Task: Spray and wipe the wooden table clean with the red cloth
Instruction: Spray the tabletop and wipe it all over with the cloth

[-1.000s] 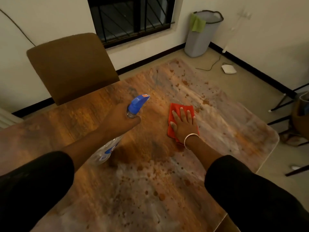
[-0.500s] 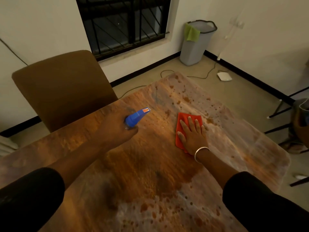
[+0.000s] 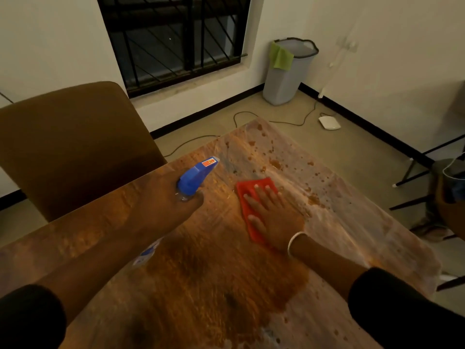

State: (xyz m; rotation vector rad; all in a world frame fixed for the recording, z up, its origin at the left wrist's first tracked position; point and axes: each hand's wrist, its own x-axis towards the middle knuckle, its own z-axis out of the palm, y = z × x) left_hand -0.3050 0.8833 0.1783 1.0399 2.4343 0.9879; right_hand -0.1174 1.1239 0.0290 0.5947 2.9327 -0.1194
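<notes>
Left hand (image 3: 161,197) grips spray bottle (image 3: 195,177) w/ blue nozzle, centre-left of frame, over wooden table (image 3: 364,222). Right hand (image 3: 274,215) flat, fingers straight, pressing red cloth (image 3: 247,195) onto table mid-frame, just right of nozzle. Brown chair (image 3: 70,147) upper left.

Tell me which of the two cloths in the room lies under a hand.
The red cloth on the wooden table, pressed flat by the right hand. The green cloth hangs over the grey bin, untouched.

Left hand (image 3: 166,197) curled gripping; right hand (image 3: 274,217) flat.
</notes>
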